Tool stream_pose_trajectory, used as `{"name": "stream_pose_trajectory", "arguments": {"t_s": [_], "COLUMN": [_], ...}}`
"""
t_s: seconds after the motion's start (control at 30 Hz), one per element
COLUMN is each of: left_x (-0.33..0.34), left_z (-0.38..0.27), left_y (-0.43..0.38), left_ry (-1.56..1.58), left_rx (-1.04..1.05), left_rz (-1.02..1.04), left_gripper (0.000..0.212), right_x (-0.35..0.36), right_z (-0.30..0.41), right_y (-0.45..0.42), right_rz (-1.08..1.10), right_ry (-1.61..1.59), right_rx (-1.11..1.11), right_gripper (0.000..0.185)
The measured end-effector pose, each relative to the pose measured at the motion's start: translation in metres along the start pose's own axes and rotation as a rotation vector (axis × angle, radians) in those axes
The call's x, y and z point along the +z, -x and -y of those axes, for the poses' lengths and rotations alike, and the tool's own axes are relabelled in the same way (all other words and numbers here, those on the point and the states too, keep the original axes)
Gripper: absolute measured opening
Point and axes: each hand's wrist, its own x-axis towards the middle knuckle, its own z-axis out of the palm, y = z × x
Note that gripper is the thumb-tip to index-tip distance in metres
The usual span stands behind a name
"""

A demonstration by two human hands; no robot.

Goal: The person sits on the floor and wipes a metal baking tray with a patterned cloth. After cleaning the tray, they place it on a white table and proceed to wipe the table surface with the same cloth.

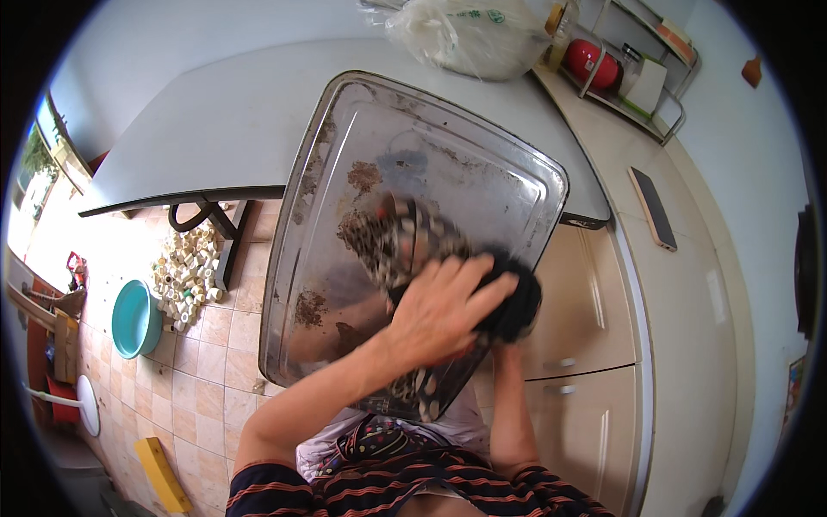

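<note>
A large rectangular metal tray (452, 155) with brown, crusted stains lies tilted in front of me. Its far part overlaps the grey tabletop and its near edge is by my lap. My left hand (442, 304) rests over a bunched black cloth (517, 304) at the tray's right side, fingers curled onto it. A blurred, dark-and-beige patterned cloth (413, 242) shows on the tray beyond the hand. My right forearm (510, 400) reaches up beneath the black cloth, which hides the right hand, so its grip cannot be seen.
The grey tabletop (226, 116) bears a plastic bag (471, 35) at its back. On the counter to the right lie a phone (652, 207) and a metal rack (672, 123). A turquoise basin (136, 320) and many small pale pieces (190, 271) are on the tiled floor.
</note>
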Motion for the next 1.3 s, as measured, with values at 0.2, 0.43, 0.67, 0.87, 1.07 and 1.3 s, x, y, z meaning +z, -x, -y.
{"name": "stream_pose_trajectory", "arguments": {"t_s": [0.2,0.43,0.67,0.87,1.07,1.3], "left_x": [-0.027,-0.081,-0.047,-0.011,-0.052,-0.081], "left_z": [-0.017,0.036,0.03,-0.01,0.023,0.07], "left_y": [0.111,0.102,0.017,0.078,0.118,0.056], "left_ry": [0.016,-0.259,-0.238,-0.347,-0.305,-0.331], "left_rx": [-0.004,-0.254,-0.427,-0.157,-0.26,-0.542], "left_rz": [0.257,-0.126,-0.37,-0.059,-0.152,-0.535], "left_gripper": [0.065,0.072,0.085,0.092,0.094,0.091], "right_x": [-0.017,-0.018,-0.008,-0.011,-0.018,-0.014], "right_z": [0.002,-0.006,0.02,0.003,0.0,-0.004], "right_y": [-0.01,-0.01,-0.01,-0.01,-0.011,-0.009], "right_rz": [0.133,0.158,0.2,0.073,0.132,0.086], "right_ry": [0.201,0.134,0.145,0.291,0.186,0.217], "right_rx": [0.296,0.2,0.257,0.217,0.238,0.197], "right_gripper": [0.066,0.065,0.066,0.066,0.064,0.06]}}
